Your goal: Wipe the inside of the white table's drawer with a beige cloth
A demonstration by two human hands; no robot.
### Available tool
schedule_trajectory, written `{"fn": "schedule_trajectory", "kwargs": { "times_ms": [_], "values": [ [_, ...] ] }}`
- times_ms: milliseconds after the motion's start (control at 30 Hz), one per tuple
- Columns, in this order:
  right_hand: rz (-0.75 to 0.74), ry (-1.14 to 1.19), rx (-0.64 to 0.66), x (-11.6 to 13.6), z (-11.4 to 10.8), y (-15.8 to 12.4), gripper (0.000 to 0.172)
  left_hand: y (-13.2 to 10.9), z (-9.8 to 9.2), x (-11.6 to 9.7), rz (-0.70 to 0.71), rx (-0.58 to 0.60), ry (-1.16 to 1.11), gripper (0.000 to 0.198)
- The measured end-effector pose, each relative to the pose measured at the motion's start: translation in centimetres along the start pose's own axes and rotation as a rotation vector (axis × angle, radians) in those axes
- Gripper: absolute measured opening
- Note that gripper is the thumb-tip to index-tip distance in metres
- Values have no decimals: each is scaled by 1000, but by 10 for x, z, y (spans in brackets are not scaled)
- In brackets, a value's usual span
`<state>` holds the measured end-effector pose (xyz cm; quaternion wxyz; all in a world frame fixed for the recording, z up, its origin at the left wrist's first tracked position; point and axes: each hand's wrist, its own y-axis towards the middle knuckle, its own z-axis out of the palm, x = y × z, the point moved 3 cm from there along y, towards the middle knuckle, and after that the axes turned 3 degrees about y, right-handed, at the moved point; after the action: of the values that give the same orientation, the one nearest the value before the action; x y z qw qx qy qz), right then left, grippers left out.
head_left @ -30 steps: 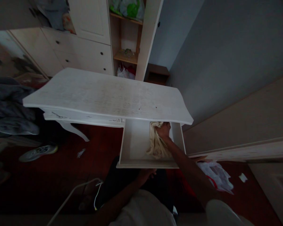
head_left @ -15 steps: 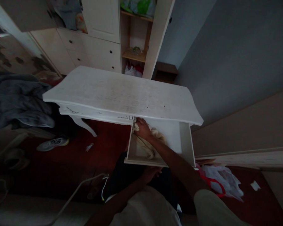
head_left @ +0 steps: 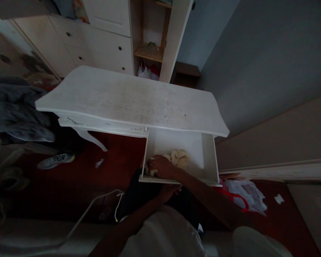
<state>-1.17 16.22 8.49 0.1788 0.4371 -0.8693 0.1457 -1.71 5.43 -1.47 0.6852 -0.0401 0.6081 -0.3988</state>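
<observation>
Inside the pulled-out drawer [head_left: 210, 160] of a white table, my right hand [head_left: 162, 166] is closed on a cream cloth [head_left: 179, 159]. The cloth is bunched near the drawer's front left corner, and part of it spreads out to the right of my fingers. My right forearm crosses over the drawer's front edge. Below that edge, my left hand [head_left: 169, 192] rests over my lap, close to the drawer front. Its fingers look loosely stretched with nothing visible in them, though the spot is dark.
The white tabletop [head_left: 128, 96] is stained. Behind it stands a cabinet [head_left: 101, 46] with an open door. A plastic bag [head_left: 247, 194] lies on the floor to the right. At left are a shoe [head_left: 56, 160], a grey garment [head_left: 13, 110] and a bent white tube [head_left: 88, 207].
My right hand has moved the cloth from the back left of the drawer toward its front, bunching it up. My left hand stays below the drawer. The view has tipped slightly downward.
</observation>
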Motion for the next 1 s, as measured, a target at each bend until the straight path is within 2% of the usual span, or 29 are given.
{"fn": "schedule_trajectory", "kwargs": {
  "times_ms": [200,333,467,600,867,1000],
  "values": [
    [-223,53,189,-6,-11,15,34,1,0,-1,29,8,-29,56],
    [-227,62,239,-9,-10,21,34,0,-1,-1,20,6,-36,54],
    [-180,85,268,-13,-12,12,35,-1,-1,0,-5,4,-49,53],
    [-60,181,250,-27,-15,-20,41,1,-1,2,-3,-12,-55,55],
    [315,293,159,-64,-26,-126,46,1,-4,2,-20,21,-53,51],
    [419,208,86,-68,-35,-160,62,2,-5,3,-43,27,-62,49]
  ]
}}
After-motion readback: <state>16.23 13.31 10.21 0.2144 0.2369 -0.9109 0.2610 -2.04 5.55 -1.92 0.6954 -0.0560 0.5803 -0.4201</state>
